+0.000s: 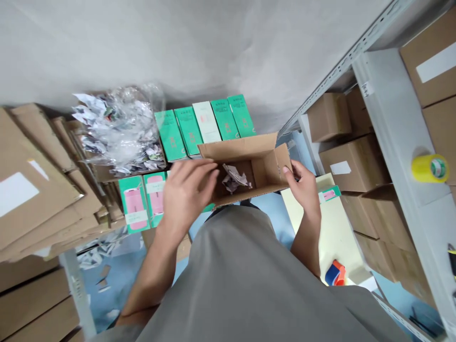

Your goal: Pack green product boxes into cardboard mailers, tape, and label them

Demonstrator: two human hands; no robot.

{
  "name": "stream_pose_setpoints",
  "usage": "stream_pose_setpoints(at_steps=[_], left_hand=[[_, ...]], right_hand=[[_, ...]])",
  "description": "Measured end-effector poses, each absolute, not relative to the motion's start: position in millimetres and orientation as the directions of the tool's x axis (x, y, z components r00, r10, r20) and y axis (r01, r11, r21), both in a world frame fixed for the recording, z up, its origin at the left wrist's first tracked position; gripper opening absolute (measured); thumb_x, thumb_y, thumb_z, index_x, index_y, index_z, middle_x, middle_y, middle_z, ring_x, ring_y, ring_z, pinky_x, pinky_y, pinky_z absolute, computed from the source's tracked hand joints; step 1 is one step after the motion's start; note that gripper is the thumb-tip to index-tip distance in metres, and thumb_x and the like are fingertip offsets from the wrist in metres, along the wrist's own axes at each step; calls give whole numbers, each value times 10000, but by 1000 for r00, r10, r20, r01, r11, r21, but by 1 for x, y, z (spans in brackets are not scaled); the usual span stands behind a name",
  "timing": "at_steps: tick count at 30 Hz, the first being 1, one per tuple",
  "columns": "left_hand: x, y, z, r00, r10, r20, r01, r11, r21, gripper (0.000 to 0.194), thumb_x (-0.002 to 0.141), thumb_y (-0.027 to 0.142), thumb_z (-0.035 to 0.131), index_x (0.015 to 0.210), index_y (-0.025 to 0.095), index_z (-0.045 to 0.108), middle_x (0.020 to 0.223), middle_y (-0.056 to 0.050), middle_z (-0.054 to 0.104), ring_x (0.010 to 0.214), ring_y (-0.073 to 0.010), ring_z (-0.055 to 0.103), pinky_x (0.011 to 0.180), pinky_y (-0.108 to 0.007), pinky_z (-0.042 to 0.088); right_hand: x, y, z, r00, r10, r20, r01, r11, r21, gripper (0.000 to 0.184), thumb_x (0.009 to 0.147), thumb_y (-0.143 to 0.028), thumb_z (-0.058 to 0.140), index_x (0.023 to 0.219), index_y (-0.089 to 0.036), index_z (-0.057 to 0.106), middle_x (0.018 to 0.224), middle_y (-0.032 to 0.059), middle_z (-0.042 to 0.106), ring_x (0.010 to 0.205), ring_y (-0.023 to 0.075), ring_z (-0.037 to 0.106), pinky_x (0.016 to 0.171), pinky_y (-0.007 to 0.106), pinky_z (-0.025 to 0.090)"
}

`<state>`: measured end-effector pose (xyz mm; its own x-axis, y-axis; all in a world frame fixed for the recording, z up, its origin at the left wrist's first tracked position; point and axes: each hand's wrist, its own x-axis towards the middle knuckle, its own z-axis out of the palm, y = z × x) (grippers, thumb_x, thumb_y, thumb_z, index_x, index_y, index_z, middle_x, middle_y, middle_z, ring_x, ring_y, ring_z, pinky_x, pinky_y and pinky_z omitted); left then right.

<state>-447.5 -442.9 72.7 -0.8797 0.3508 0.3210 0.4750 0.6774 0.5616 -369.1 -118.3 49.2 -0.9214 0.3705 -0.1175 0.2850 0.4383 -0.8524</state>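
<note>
One open carton [238,151] extends leftward from the right hand [304,187].

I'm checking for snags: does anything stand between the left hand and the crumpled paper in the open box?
Nothing visible does. The crumpled paper lies uncovered inside the open box, right of the left hand, though that hand hides the box's left end.

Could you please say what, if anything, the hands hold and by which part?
The right hand grips the cardboard box by the edge of its right end. The left hand is at the left end; whether it grips cannot be told.
</note>
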Motion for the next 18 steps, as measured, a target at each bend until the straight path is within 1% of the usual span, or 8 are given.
stream_pose_setpoints(at_steps=[2,5,8,10,12,14,16,18], left_hand=[[-457,-476,67,-945,162,285,301,775,556,181,1083,363,715,1198,276,824,1241,-107,834,1178,-333,763,1118,-509,574],[-476,-534,49,-984,-94,149,-10,874,485,323,1042,404,704,1255,187,811,1250,-156,813,1198,-380,730,1159,-570,536],[-492,-576,26,-981,-195,1,-177,892,417,411,973,347,693,1293,107,787,1323,-217,795,1240,-400,720,1182,-581,525],[-502,-587,11,-984,-171,-60,-180,893,412,400,956,389,680,1229,121,800,1325,-232,803,1277,-414,725,1184,-577,525],[-512,-586,-3,-992,-106,-61,-122,869,480,381,951,481,660,1110,169,808,1260,-200,825,1315,-409,732,1164,-566,528],[-522,-579,-16,-999,-45,-13,-44,820,571,391,956,521,620,1045,180,788,1192,-137,827,1368,-367,726,1126,-558,514],[-530,-573,-26,-999,2,48,31,776,630,411,996,490,589,1081,123,754,1206,-86,805,1401,-316,711,1081,-563,480],[-536,-570,-31,-994,50,102,105,746,658,419,1060,490,651,1166,94,736,1256,-80,784,1337,-289,732,1068,-536,522]], right_hand=[[-368,-119,50,-920,372,-122,292,443,-847,532,1035,-700,700,1300,-257,827,1270,117,869,1176,335,820,1110,530,654],[-365,-119,53,-915,384,-121,304,462,-833,535,1019,-673,733,1318,-238,821,1260,124,873,1169,343,830,1100,535,664],[-363,-120,55,-908,408,-91,302,490,-818,517,1019,-626,734,1330,-223,819,1286,137,871,1186,349,834,1097,545,667],[-363,-122,56,-903,423,-71,303,511,-804,500,1021,-608,725,1320,-219,823,1286,138,873,1186,346,836,1094,546,668],[-364,-123,57,-898,438,-52,306,534,-788,497,1012,-609,728,1298,-216,831,1261,139,879,1164,345,841,1084,549,670],[-366,-126,57,-894,447,-29,300,549,-780,512,1000,-617,736,1291,-207,833,1248,150,882,1144,348,845,1081,560,670],[-368,-128,58,-895,445,-7,287,564,-774,534,996,-630,737,1300,-201,830,1256,161,879,1144,351,845,1082,570,668],[-370,-130,58,-896,444,6,287,590,-755,555,998,-656,733,1305,-203,827,1246,164,878,1140,352,842,1069,575,671]])
